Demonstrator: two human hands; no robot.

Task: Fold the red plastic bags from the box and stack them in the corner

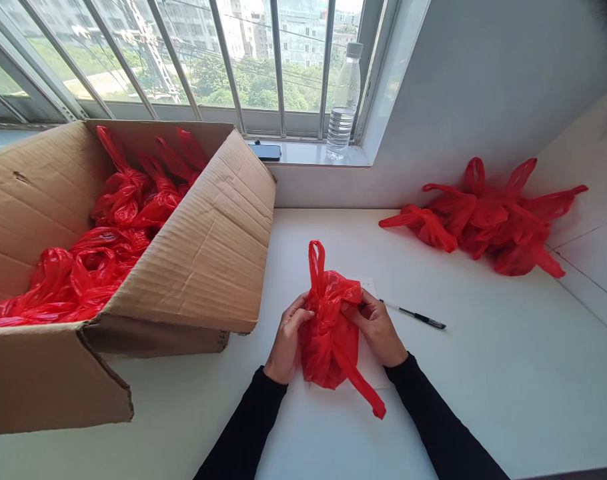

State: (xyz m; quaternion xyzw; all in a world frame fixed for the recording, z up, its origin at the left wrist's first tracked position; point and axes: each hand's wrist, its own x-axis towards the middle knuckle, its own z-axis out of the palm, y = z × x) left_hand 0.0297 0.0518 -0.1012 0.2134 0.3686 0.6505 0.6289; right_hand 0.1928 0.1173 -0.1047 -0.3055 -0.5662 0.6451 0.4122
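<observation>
A knotted red plastic bag is between my two hands, over a white sheet of paper on the table. My left hand grips its left side, thumb pressed on the plastic. On the upper right edge, my right hand pinches the bag between thumb and fingers. One handle loop stands up at the top, and the other end trails down to the right. What the bag contains is hidden. Just right of my right hand lies a black-capped pen, its far end near the paper.
An open cardboard box with several red bags inside stands at the left, one flap leaning toward me. More red bags are heaped against the wall at the right. A phone and a water bottle rest on the windowsill.
</observation>
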